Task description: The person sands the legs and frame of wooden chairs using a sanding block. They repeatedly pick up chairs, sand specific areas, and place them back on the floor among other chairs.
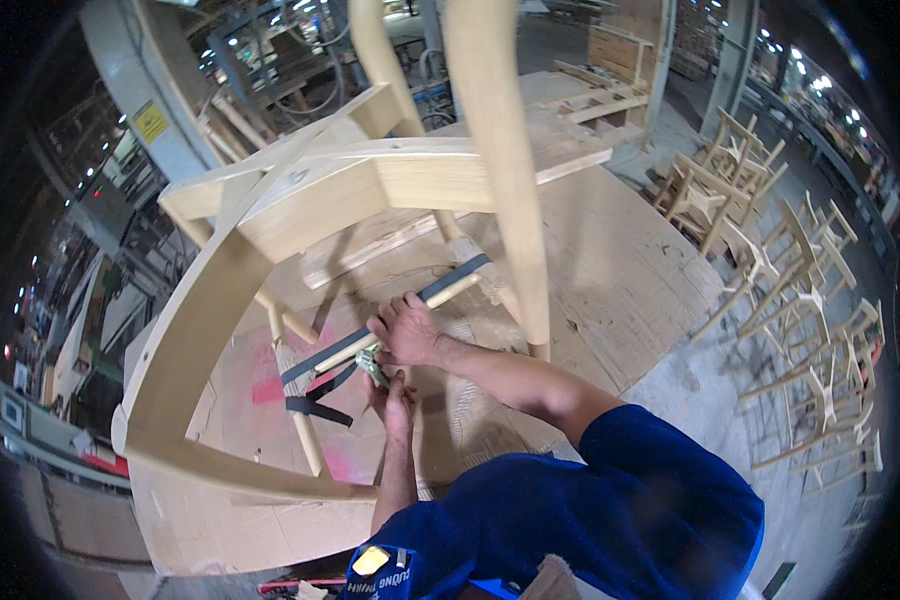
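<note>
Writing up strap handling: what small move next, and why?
Probably steady the dark strap with the right hand while the left hand works the buckle: the right hand lies over the strap, the left is at the buckle, and a free strap end sticks out. Strap tension can't be judged here.

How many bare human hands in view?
2: left hand, just below the greenish metal buckle; right hand, higher up, over the long dark flat strap. Some fingers are hidden.
</note>
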A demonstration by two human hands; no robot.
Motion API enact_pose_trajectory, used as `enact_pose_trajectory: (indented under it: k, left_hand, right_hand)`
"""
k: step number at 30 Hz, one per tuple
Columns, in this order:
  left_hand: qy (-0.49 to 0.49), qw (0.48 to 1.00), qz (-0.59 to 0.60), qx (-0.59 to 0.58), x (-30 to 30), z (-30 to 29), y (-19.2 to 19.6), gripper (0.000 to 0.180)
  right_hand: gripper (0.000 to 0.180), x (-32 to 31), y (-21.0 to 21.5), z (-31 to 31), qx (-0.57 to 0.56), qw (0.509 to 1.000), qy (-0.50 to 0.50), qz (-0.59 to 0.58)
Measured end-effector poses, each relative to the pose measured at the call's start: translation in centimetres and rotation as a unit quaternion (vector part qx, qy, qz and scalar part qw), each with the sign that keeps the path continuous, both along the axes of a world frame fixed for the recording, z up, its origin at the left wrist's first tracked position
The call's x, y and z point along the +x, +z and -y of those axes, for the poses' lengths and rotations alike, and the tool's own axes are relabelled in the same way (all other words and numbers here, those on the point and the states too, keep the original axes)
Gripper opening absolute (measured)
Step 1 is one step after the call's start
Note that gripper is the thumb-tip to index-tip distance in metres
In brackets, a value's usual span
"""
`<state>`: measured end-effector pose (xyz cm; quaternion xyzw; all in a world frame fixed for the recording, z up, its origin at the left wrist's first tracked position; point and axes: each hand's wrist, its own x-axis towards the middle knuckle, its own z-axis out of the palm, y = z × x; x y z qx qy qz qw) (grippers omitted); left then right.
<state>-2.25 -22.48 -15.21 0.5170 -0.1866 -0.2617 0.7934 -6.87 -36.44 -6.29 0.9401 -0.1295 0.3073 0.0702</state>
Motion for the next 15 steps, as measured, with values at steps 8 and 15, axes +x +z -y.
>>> enact_pose_trajectory:
  k: [8,15]
  left_hand:
    - [-0.043,0.999,-0.007,-0.015,0.4,-0.1,0.2,0.054]
    - [-0.046,0.999,0.007,0.009,0.9,-0.2,-0.5,0.052]
  right_hand:
    - [0.053,0.4,0.1,-0.3,0.005,0.999,0.016,0.038]
    - [0.049,0.6,-0.3,0.0,0.008,0.999,0.032,0.037]
